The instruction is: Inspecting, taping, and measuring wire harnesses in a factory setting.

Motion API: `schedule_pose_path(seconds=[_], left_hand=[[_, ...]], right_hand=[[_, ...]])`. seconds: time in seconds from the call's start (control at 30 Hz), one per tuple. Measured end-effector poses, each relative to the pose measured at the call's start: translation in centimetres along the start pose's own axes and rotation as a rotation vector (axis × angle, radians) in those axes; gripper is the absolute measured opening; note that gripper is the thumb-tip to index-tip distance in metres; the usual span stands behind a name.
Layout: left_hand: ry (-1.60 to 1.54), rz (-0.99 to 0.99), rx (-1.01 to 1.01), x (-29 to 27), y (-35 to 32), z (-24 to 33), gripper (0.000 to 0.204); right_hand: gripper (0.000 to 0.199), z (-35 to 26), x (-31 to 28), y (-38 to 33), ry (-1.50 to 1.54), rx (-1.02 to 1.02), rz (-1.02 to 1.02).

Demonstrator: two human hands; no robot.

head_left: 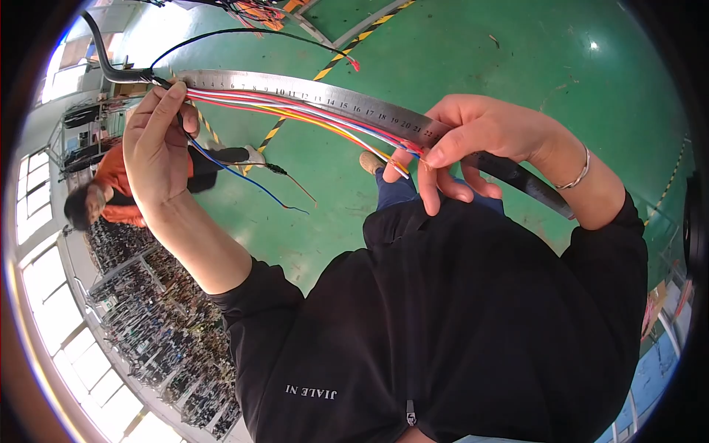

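A steel ruler (325, 94) stretches between my two hands, its numbered scale facing up. Along its lower edge runs a bundle of red, white, yellow and blue wires (295, 112). My left hand (161, 140) pinches the ruler's start end together with the wires, where they come out of a black cable (122, 74). Near the ruler's other marked end, my right hand (465, 144) grips the ruler and the wire tips between thumb and fingers. One black wire (251, 31) arcs above the ruler to a red tip. Loose blue and brown wires (251, 177) dangle below my left hand.
A person in an orange top (118, 181) is at the left. Behind them, many dark cables hang on racks (170, 325) by the windows. The green floor (443, 59) carries yellow-black striped tape (354, 44). More wires (258, 11) lie at the far edge.
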State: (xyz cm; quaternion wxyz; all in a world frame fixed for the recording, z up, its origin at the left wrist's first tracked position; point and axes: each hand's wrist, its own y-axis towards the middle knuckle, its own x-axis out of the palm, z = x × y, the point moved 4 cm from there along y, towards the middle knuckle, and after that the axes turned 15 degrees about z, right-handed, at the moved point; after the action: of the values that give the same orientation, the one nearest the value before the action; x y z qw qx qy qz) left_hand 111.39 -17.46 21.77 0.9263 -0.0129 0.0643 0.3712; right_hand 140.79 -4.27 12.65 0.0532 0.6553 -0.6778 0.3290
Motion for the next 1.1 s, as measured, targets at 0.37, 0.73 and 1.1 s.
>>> schedule_pose_path(seconds=[0.37, 0.73, 1.1], left_hand=[[0.012, 0.044, 0.011, 0.0, 0.1, 0.1, 0.014], [0.007, 0.030, 0.031, 1.0, 0.9, 0.4, 0.015], [0.003, 0.025, 0.032, 0.5, -0.5, 0.1, 0.016]], right_hand=[[0.026, 0.7, -0.3, 0.0, -0.146, 0.069, 0.141], [0.027, 0.0, -1.6, 0.2, -0.135, 0.026, 0.057], [0.029, 1.2, -0.5, -0.1, -0.071, -0.013, -0.028]])
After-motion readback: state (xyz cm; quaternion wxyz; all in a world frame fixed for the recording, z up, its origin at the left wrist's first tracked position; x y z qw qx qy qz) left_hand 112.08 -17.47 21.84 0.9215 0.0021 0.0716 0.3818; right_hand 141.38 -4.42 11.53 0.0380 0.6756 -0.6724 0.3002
